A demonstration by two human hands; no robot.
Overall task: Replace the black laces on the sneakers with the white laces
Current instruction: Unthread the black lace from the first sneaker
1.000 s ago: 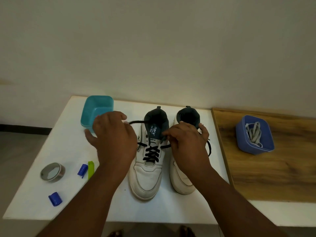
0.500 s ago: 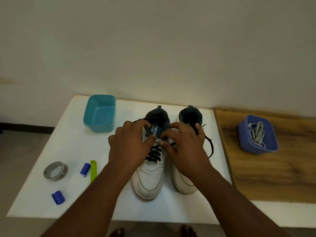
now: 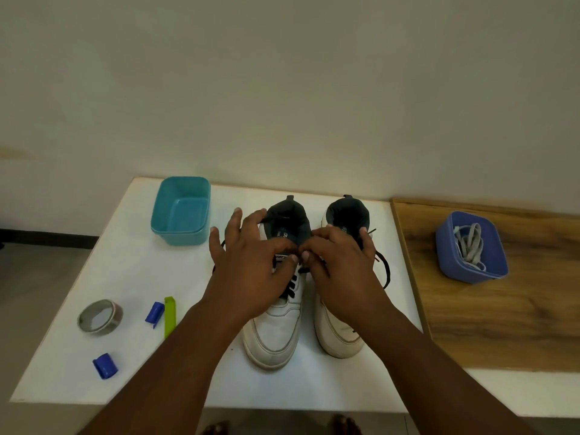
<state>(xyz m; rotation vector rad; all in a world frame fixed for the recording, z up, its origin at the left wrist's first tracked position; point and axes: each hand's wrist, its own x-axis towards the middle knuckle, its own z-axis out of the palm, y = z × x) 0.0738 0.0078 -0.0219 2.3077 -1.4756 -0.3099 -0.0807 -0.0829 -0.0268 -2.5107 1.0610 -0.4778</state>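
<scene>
Two white sneakers with dark collars stand side by side on the white table (image 3: 131,265), toes toward me. The left sneaker (image 3: 273,337) keeps its black lace (image 3: 291,288) in the lower eyelets. Over its tongue my left hand (image 3: 251,271) and my right hand (image 3: 342,274) meet, thumb and forefinger of each pinching the black lace. The right sneaker (image 3: 337,334) is partly hidden under my right hand; a loose black lace end (image 3: 386,271) curls out to its right. The white laces (image 3: 469,246) lie bunched in a purple-blue tub (image 3: 489,271) on the wooden board at the right.
An empty teal tub (image 3: 180,211) stands at the table's back left. A roll of grey tape (image 3: 99,316), two blue clips (image 3: 154,313) (image 3: 105,365) and a green clip (image 3: 169,315) lie at the front left. The wooden board (image 3: 502,324) adjoins the table on the right.
My left hand has come in from the teal tub to the left sneaker's tongue. Both hands now meet at the lace crossing, and the pulled-out lace end has slackened.
</scene>
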